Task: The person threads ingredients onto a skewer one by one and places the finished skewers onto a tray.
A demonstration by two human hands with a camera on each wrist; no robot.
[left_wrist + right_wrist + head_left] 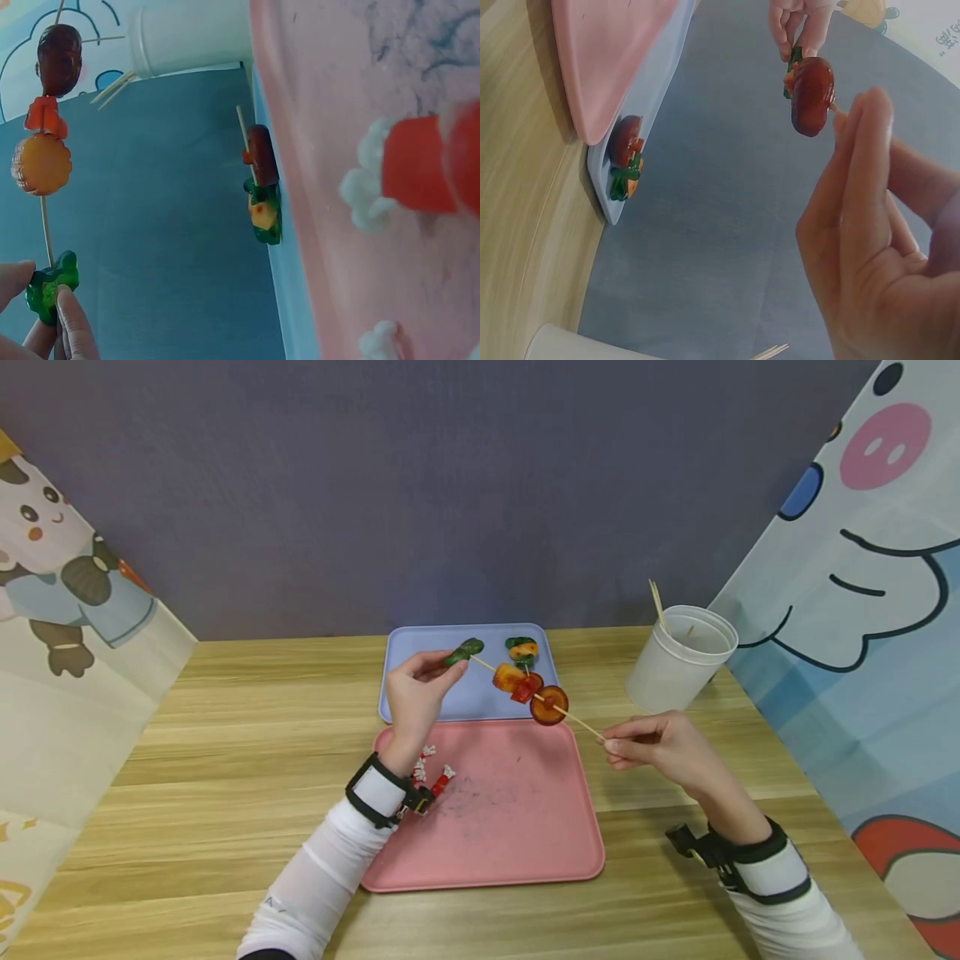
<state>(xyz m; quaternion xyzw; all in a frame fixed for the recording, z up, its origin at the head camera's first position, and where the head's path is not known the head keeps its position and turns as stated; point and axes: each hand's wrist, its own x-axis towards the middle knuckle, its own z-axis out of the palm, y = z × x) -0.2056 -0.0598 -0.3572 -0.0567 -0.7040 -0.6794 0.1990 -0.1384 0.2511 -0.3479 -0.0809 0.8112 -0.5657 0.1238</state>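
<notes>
The left hand (420, 689) pinches a green piece (465, 650) between thumb and fingertips; the right hand (660, 743), fingertips closed together, pinches the lower end of a stick (581, 724). Between them the stick bears yellow, red and brown food pieces, its far end meeting the green one. Behind these, partly hidden, another skewer (522, 652) lies on a blue tray (465, 702). Nearer than the left fingers, the wrist partly covers red-and-white pieces (441, 781) on a pink tray (517, 843); beyond the right fingers stands a white tub (663, 672).

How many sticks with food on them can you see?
2: the held skewer, between the left hand and right hand, and the second skewer, lying on the blue tray. The left arm may hide more.
</notes>
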